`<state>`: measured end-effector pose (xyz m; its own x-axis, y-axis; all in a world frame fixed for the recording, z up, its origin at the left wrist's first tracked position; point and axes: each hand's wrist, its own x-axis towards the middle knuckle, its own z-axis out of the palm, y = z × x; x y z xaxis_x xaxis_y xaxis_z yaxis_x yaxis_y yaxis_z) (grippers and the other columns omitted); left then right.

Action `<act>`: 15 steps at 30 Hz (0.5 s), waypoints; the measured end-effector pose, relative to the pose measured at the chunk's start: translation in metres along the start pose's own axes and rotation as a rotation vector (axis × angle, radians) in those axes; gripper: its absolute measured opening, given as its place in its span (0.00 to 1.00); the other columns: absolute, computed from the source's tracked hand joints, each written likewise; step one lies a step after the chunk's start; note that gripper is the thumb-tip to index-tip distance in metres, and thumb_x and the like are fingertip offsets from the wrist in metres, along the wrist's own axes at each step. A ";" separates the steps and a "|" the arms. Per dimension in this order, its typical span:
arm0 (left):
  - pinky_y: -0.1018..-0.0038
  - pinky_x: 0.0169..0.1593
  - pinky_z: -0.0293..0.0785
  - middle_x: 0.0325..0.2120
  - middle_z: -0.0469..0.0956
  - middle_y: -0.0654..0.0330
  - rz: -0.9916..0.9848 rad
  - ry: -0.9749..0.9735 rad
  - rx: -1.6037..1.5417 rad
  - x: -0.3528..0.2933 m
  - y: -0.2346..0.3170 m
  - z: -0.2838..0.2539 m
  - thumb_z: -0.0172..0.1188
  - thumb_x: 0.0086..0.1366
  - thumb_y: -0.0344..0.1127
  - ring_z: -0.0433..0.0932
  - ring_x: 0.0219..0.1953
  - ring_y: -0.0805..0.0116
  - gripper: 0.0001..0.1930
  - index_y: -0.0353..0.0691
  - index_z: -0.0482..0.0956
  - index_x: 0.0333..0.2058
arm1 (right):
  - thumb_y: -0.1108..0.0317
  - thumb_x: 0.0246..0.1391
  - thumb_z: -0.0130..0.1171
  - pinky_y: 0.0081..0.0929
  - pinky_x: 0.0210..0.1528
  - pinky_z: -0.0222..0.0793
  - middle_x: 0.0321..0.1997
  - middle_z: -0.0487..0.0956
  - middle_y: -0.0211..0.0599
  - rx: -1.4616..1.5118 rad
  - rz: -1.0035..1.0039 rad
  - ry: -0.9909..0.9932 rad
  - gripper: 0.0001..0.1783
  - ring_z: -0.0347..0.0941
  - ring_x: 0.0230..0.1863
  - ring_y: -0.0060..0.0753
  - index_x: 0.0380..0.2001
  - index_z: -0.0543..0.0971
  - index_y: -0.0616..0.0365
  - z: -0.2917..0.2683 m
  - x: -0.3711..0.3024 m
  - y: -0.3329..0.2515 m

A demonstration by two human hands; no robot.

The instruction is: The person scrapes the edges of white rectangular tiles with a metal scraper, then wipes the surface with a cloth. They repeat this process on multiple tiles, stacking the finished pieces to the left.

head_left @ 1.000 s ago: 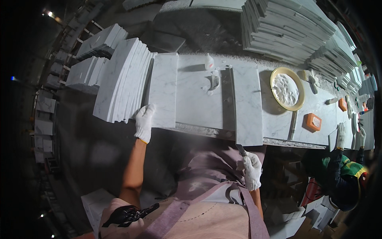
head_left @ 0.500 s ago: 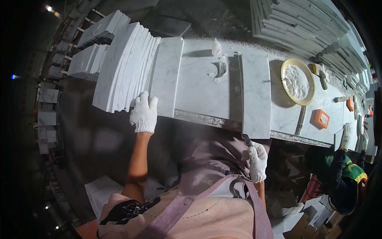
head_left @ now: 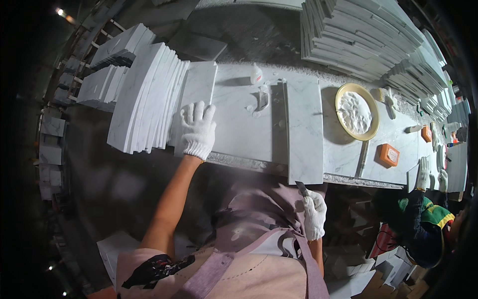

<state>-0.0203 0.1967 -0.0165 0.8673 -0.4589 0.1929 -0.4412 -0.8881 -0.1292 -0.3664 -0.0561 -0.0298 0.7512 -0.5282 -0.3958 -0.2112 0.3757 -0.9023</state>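
Observation:
My left hand (head_left: 198, 130), in a white knit glove, lies over the near part of a pale marble tile (head_left: 201, 82), fingers stretched out. Just left of it, a row of similar tiles (head_left: 142, 99) leans on edge, packed together. Low in front of my apron, my gloved right hand (head_left: 314, 214) is closed round a small dark flat blade (head_left: 301, 188), which looks like a scraper. Its tip is close to the near end of another marble tile (head_left: 305, 129) that juts past the bench edge; whether they touch I cannot tell.
On the marble-topped bench (head_left: 234, 129) are a white bottle (head_left: 256, 74), a crumpled clear piece (head_left: 262, 99), a yellow bowl (head_left: 374, 122) of white paste, a brush (head_left: 389, 103) and an orange box (head_left: 389, 155). Tall tile stacks (head_left: 348, 40) stand behind. At right, a co-worker's gloved hands (head_left: 423, 173) work.
My left hand has moved right, from the edge of the tile row onto the tile beside it. My right hand still grips the blade. The whole view has shifted slightly.

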 end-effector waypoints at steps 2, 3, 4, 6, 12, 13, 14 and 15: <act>0.44 0.76 0.51 0.68 0.68 0.55 -0.010 -0.089 0.068 0.006 -0.002 0.006 0.59 0.68 0.39 0.59 0.73 0.50 0.26 0.52 0.73 0.65 | 0.63 0.69 0.64 0.18 0.29 0.71 0.32 0.82 0.31 0.029 0.062 0.037 0.19 0.75 0.27 0.18 0.54 0.80 0.67 -0.001 -0.002 0.001; 0.44 0.76 0.50 0.69 0.67 0.55 0.006 -0.100 0.066 0.009 -0.005 0.009 0.57 0.69 0.37 0.59 0.74 0.51 0.27 0.52 0.72 0.67 | 0.62 0.68 0.64 0.18 0.29 0.71 0.32 0.82 0.31 0.047 0.065 0.044 0.19 0.75 0.27 0.19 0.54 0.80 0.66 -0.001 -0.003 0.001; 0.44 0.76 0.49 0.69 0.68 0.55 0.012 -0.093 0.076 0.011 -0.008 0.012 0.57 0.69 0.37 0.59 0.74 0.52 0.28 0.52 0.71 0.67 | 0.62 0.68 0.64 0.18 0.29 0.71 0.32 0.82 0.31 0.055 0.095 0.065 0.19 0.75 0.27 0.19 0.54 0.80 0.66 0.001 -0.005 0.002; 0.44 0.77 0.49 0.70 0.68 0.55 0.054 -0.037 0.072 0.015 -0.020 0.020 0.57 0.68 0.37 0.59 0.74 0.52 0.29 0.51 0.71 0.68 | 0.64 0.69 0.64 0.20 0.29 0.73 0.32 0.83 0.32 0.024 0.118 0.019 0.16 0.76 0.27 0.19 0.52 0.81 0.64 0.004 -0.006 0.002; 0.44 0.78 0.45 0.75 0.63 0.55 0.108 -0.155 0.763 0.039 -0.048 0.060 0.59 0.70 0.41 0.56 0.78 0.54 0.30 0.54 0.68 0.70 | 0.72 0.70 0.60 0.19 0.26 0.69 0.29 0.78 0.31 0.168 0.153 -0.047 0.14 0.72 0.26 0.20 0.56 0.79 0.60 0.007 -0.004 -0.007; 0.44 0.78 0.45 0.74 0.65 0.56 0.062 -0.055 0.443 0.038 -0.047 0.065 0.58 0.70 0.41 0.57 0.77 0.53 0.29 0.55 0.68 0.70 | 0.72 0.70 0.60 0.18 0.26 0.68 0.29 0.78 0.32 0.178 0.172 -0.017 0.14 0.72 0.26 0.20 0.56 0.79 0.60 0.006 -0.005 -0.008; 0.44 0.77 0.46 0.73 0.66 0.56 0.003 -0.025 0.146 0.040 -0.049 0.067 0.58 0.70 0.41 0.58 0.77 0.53 0.29 0.55 0.69 0.69 | 0.72 0.70 0.61 0.18 0.26 0.68 0.29 0.78 0.32 0.241 0.175 -0.007 0.14 0.72 0.26 0.20 0.56 0.79 0.60 0.004 -0.007 -0.007; 0.44 0.76 0.48 0.70 0.68 0.57 0.015 -0.005 0.137 0.042 -0.049 0.067 0.58 0.69 0.41 0.60 0.75 0.53 0.28 0.54 0.71 0.67 | 0.72 0.70 0.61 0.18 0.26 0.68 0.30 0.78 0.32 0.261 0.169 0.002 0.14 0.72 0.26 0.20 0.56 0.79 0.60 0.001 -0.008 -0.006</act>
<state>0.0528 0.2229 -0.0676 0.8620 -0.4718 0.1855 -0.4188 -0.8689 -0.2639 -0.3708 -0.0531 -0.0212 0.7178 -0.4428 -0.5373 -0.1656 0.6410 -0.7495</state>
